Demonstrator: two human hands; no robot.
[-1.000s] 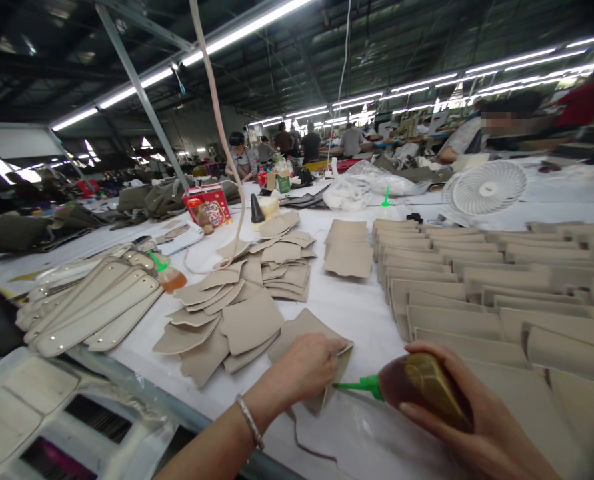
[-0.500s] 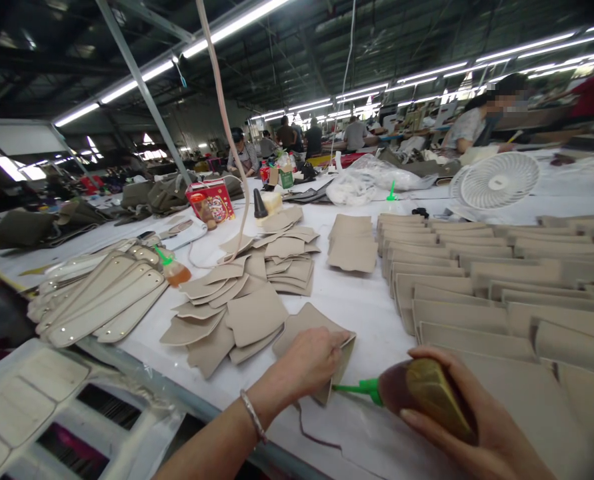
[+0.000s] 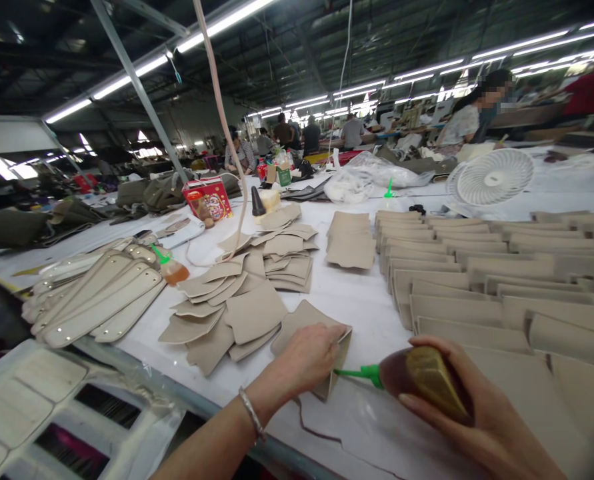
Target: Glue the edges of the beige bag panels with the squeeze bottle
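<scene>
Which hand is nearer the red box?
Left. The left hand, on a tan piece, is on the near side of the red box and to its right; the right hand, holding a bottle, is farther off to the right.

Left hand (image 3: pixel 313 353) hides part of beige panel (image 3: pixel 297 317) from me; right hand (image 3: pixel 489 413), part of bottle (image 3: pixel 417 379); far red shirt (image 3: pixel 589 90) blurred.

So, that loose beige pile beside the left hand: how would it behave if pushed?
The loose beige pile would probably slide apart rather than shift as one, since its pieces lie fanned and unevenly overlapped. Each piece looks light, judging by its thin edges. They seem bendable yet able to hold a curve, as several edges curl upward.
</scene>
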